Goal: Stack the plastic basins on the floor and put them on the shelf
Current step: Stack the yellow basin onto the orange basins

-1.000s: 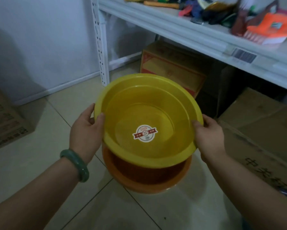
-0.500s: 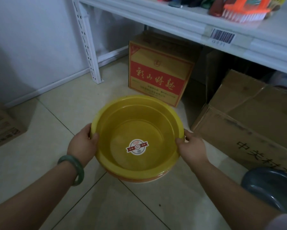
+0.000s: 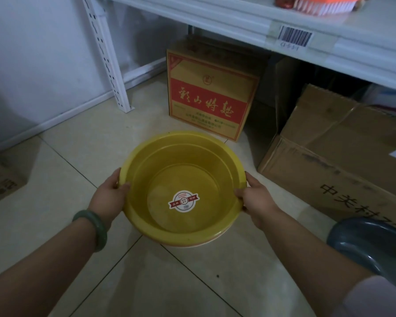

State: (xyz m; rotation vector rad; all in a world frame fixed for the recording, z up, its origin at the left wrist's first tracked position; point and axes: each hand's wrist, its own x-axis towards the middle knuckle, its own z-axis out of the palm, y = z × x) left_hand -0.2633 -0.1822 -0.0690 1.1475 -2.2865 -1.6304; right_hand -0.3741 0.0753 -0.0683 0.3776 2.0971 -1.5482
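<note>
A yellow basin (image 3: 183, 161) with a round sticker on its bottom sits nested in an orange basin (image 3: 192, 244), of which only a thin rim shows underneath. My left hand (image 3: 110, 200) grips the yellow rim on the left, thumb inside. My right hand (image 3: 256, 200) holds the rim on the right. A grey-blue basin (image 3: 371, 245) lies on the floor at the lower right, partly behind my right arm. The white shelf (image 3: 249, 21) runs across the top of the view.
A red and yellow carton (image 3: 210, 97) stands on the floor under the shelf. A large brown carton (image 3: 334, 156) lies to its right. Another carton (image 3: 0, 181) is at the left edge. The shelf post (image 3: 107, 58) stands at the back left. An orange brush (image 3: 323, 3) lies on the shelf.
The yellow basin came down into the orange one, which is now almost hidden. The view tilted down and the grey-blue basin came into sight at the lower right.
</note>
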